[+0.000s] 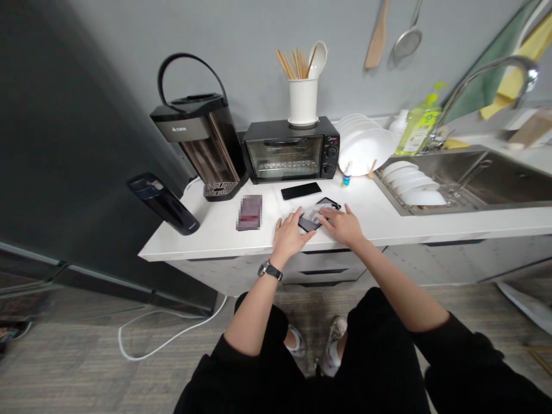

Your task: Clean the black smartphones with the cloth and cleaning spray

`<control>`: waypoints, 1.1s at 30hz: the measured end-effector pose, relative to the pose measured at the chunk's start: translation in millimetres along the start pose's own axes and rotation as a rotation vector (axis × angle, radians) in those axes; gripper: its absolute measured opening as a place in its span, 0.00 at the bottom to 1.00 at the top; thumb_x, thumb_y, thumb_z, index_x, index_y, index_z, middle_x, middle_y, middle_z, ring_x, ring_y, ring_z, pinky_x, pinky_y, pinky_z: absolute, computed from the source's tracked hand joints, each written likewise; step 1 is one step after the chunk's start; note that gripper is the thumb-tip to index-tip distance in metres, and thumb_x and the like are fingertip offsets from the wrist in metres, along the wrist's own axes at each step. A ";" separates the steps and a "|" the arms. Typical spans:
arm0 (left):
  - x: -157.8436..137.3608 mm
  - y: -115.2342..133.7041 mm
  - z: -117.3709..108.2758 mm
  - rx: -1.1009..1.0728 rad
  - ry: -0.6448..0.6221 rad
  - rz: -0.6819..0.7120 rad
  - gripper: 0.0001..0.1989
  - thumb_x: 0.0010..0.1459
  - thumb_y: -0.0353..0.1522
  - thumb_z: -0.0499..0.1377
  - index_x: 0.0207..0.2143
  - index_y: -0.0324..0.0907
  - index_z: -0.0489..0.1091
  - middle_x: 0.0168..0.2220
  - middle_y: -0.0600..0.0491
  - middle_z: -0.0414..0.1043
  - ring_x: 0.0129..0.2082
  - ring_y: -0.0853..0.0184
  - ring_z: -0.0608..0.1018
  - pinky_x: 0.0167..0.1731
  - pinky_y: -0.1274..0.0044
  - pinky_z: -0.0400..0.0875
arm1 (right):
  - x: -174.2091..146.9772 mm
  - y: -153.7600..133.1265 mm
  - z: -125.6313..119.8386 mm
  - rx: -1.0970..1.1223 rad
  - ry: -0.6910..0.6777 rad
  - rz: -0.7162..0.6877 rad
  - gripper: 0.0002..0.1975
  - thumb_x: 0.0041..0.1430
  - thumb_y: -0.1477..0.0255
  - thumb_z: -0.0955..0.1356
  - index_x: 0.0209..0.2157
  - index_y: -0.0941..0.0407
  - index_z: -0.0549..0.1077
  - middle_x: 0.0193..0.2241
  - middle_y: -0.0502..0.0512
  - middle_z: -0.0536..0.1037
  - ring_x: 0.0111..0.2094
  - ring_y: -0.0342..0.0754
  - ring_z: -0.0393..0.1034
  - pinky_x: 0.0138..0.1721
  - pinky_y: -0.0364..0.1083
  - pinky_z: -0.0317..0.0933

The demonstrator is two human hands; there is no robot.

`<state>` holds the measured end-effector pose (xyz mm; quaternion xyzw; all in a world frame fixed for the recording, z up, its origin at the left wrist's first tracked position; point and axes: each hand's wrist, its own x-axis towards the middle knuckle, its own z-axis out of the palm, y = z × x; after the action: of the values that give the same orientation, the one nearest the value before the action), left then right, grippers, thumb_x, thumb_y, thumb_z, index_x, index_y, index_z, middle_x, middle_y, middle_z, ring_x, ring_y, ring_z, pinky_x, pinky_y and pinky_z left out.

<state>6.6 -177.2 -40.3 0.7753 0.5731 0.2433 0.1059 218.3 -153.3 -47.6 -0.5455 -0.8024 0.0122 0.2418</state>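
Note:
A black smartphone (309, 225) lies aslant on the white counter (379, 224) between my two hands. Bent round its near left corner, the thumb and fingers of my left hand (288, 234) hold it against the counter. My right hand (345, 225) rests over the phone's right part, its fingertips pressing a small pale wipe (316, 214) to the surface. Just behind lies a second dark phone (301, 191), flat and untouched. A small spray bottle (346, 175) with a blue label stands to the right. Left of my hands is a purplish packet (249, 213), blurred out.
A dark thermos (166, 206) leans in view at the counter's left end, beside a water dispenser (207, 146). A toaster oven (288, 152) carries a white utensil holder (303, 100). White plates (366, 149) stand near the sink (470, 187). Drawers (323, 270) lie below the counter's front edge.

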 end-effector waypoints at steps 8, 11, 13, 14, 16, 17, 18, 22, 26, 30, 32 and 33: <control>2.1 -2.1 1.2 0.047 -0.002 -0.005 0.37 0.65 0.39 0.60 0.73 0.46 0.51 0.68 0.45 0.66 0.66 0.54 0.70 0.70 0.57 0.55 | 14.1 -42.6 19.2 0.036 -0.063 -0.082 0.26 0.77 0.57 0.58 0.59 0.58 0.75 0.62 0.64 0.75 0.67 0.58 0.66 0.71 0.67 0.43; 2.1 -1.7 0.8 0.054 -0.027 0.001 0.37 0.65 0.34 0.56 0.73 0.45 0.49 0.67 0.44 0.66 0.66 0.56 0.71 0.70 0.58 0.55 | -4.8 -50.7 17.0 0.148 -0.114 -0.170 0.25 0.77 0.57 0.57 0.58 0.54 0.77 0.60 0.59 0.77 0.65 0.55 0.68 0.72 0.65 0.42; 2.1 -1.0 0.8 0.049 -0.029 0.008 0.37 0.65 0.37 0.57 0.73 0.45 0.49 0.67 0.44 0.67 0.66 0.55 0.71 0.70 0.57 0.55 | -14.2 -43.3 11.5 0.166 -0.113 -0.154 0.25 0.77 0.57 0.57 0.57 0.52 0.78 0.59 0.57 0.79 0.64 0.55 0.70 0.72 0.65 0.43; 2.2 -0.7 1.0 0.045 -0.022 0.009 0.38 0.65 0.40 0.58 0.73 0.45 0.49 0.67 0.44 0.67 0.66 0.54 0.70 0.70 0.56 0.55 | -16.4 -36.4 8.3 0.157 -0.102 -0.133 0.25 0.77 0.57 0.57 0.56 0.52 0.78 0.58 0.57 0.80 0.63 0.55 0.71 0.72 0.64 0.43; 2.6 -0.3 1.6 0.035 -0.006 0.010 0.39 0.65 0.45 0.60 0.73 0.46 0.50 0.67 0.44 0.66 0.67 0.53 0.70 0.70 0.55 0.54 | -14.8 -19.5 2.5 0.118 -0.070 -0.081 0.24 0.77 0.57 0.57 0.56 0.51 0.78 0.57 0.56 0.80 0.62 0.55 0.72 0.72 0.64 0.44; 2.8 -0.2 2.0 0.031 -0.002 0.007 0.40 0.65 0.46 0.60 0.73 0.46 0.50 0.67 0.44 0.66 0.67 0.53 0.70 0.70 0.55 0.54 | -11.3 -11.0 0.4 0.092 -0.052 -0.051 0.24 0.77 0.57 0.57 0.57 0.51 0.78 0.58 0.56 0.80 0.63 0.56 0.71 0.72 0.65 0.44; 3.0 -0.3 2.3 0.027 0.000 0.004 0.40 0.64 0.47 0.61 0.72 0.46 0.50 0.67 0.44 0.66 0.67 0.54 0.69 0.70 0.55 0.54 | -6.4 -3.7 -0.8 0.063 -0.037 -0.018 0.24 0.77 0.57 0.57 0.58 0.51 0.77 0.60 0.56 0.78 0.63 0.56 0.70 0.72 0.65 0.45; 3.7 -1.9 2.9 0.006 -0.011 0.000 0.40 0.64 0.46 0.62 0.72 0.48 0.51 0.67 0.45 0.67 0.67 0.55 0.69 0.70 0.56 0.53 | 18.9 1.2 4.6 -0.046 0.003 0.099 0.25 0.76 0.59 0.56 0.60 0.55 0.74 0.61 0.62 0.76 0.64 0.59 0.68 0.71 0.69 0.42; 3.9 -3.8 1.6 0.000 -0.003 -0.003 0.40 0.64 0.42 0.62 0.72 0.44 0.51 0.68 0.44 0.65 0.67 0.55 0.69 0.70 0.58 0.55 | 27.0 -32.7 14.2 -0.054 -0.016 0.013 0.27 0.77 0.59 0.56 0.56 0.61 0.77 0.60 0.68 0.77 0.64 0.60 0.69 0.71 0.66 0.42; 2.2 -2.6 -2.1 0.017 -0.020 -0.016 0.38 0.63 0.32 0.58 0.73 0.42 0.49 0.68 0.43 0.65 0.67 0.56 0.70 0.70 0.59 0.57 | 2.0 -55.4 10.6 0.083 -0.116 -0.215 0.26 0.77 0.58 0.55 0.54 0.57 0.79 0.59 0.63 0.79 0.62 0.56 0.71 0.72 0.64 0.43; 1.4 -1.5 -2.9 0.019 -0.031 -0.004 0.39 0.63 0.32 0.58 0.74 0.42 0.48 0.67 0.43 0.66 0.67 0.56 0.69 0.70 0.58 0.56 | -11.7 -47.7 4.8 0.135 -0.137 -0.260 0.25 0.77 0.58 0.56 0.56 0.54 0.78 0.59 0.58 0.79 0.64 0.54 0.70 0.72 0.63 0.43; 1.2 -1.0 -2.7 0.018 -0.030 -0.002 0.39 0.64 0.35 0.59 0.73 0.43 0.48 0.67 0.43 0.66 0.67 0.55 0.69 0.70 0.57 0.55 | -15.4 -39.3 1.7 0.140 -0.134 -0.251 0.25 0.77 0.58 0.56 0.57 0.52 0.77 0.59 0.57 0.79 0.64 0.54 0.70 0.72 0.63 0.42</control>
<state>4.7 -176.0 -38.1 0.7793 0.5743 0.2263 0.1079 187.9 -182.3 -43.7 -0.4208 -0.8758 0.0743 0.2246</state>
